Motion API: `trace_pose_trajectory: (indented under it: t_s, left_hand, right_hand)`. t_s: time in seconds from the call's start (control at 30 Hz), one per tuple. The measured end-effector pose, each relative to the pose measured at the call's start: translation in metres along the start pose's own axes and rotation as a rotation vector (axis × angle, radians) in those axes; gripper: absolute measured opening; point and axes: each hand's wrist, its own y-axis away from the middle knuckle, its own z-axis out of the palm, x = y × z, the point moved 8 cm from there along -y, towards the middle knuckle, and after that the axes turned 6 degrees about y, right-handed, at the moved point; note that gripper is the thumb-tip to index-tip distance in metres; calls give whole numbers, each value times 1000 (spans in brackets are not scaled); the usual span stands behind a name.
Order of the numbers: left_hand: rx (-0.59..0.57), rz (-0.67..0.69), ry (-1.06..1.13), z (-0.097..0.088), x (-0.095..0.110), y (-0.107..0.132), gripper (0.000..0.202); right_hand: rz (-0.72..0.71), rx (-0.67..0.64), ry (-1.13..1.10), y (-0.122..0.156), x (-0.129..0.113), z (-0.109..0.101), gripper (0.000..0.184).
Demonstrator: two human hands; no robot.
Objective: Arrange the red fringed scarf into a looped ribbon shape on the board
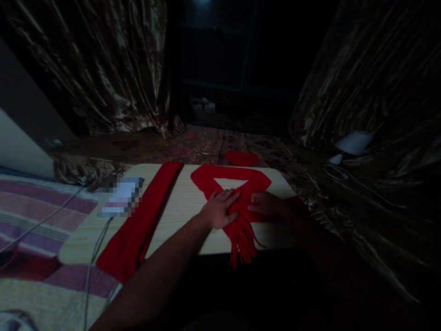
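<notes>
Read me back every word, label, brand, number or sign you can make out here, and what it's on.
No readable text anywhere in this view.
Pixelated flat object: its face is blurred into blocks, so anything on it is unreadable.
Fringed red scarf: no lettering or label shows.
Wooden board: no markings visible.
Lamp: too dark and small to tell.

This looks like a home, with patterned curtains (138,59), a striped cloth (44,220) and a small lamp (356,141).
</notes>
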Motion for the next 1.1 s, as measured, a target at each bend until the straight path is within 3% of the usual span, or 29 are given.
trace_pose_trajectory:
  t_s: [0.17, 0.23, 0.3, 0.5, 0.77, 0.9, 1.1]
  left_hand:
    - [27, 24, 24, -1, 0, 1, 73]
    - [40, 52, 19, -2, 1, 3, 72]
    - [51, 80, 6, -3, 4, 4, 70]
    - [53, 29, -35, -1, 6, 7, 69]
    - [-12, -35, -34, 5, 0, 5, 72]
    - [-30, -35, -54, 7, -1, 4, 72]
    - [-54, -43, -85, 8, 0, 3, 74]
  right_hand:
    - [-121, -393, -112, 5, -5, 15, 30]
    - [-149, -461, -160, 7, -6, 17, 32]
    - [-145, -444, -188, 6, -5, 17, 34]
    - [-29, -212, -183, -4, 3, 10, 38]
    - [-28, -220, -123, -6, 14, 11, 44]
    - [46, -290, -216, 5, 43, 9, 49]
    - [129, -421, -125, 36, 106, 2, 54]
